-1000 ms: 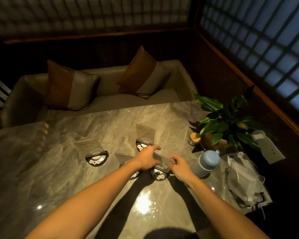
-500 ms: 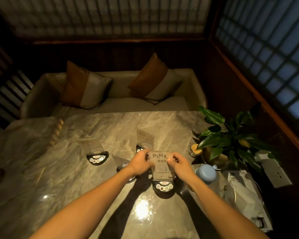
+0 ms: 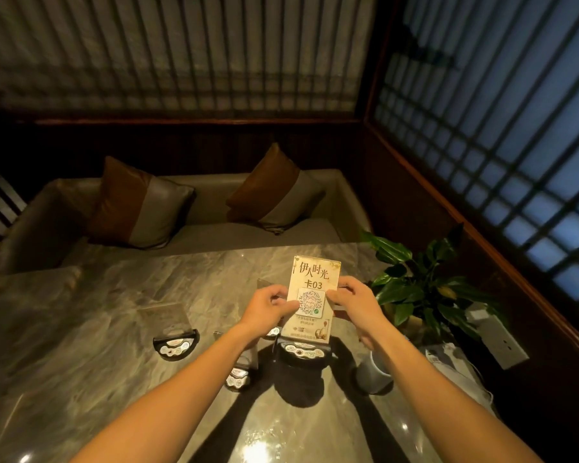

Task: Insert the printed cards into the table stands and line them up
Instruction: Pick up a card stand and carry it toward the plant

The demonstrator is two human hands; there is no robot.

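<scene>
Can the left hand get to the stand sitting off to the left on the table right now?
Probably yes: the left stand sits apart on bare table, nothing between, but the left hand must release the printed card first.

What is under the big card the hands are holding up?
Under the printed card sits a black table stand with round stickers, resting on the marble table. Whether the card's bottom edge is in the stand's slot cannot be seen.

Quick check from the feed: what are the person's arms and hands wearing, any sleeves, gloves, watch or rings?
Nothing worn shows. The left hand and right hand are bare, with no gloves, and no rings that I can make out in the dim light. Both forearms are uncovered down to the frame edge: no sleeves, watch or wristband visible.
</scene>
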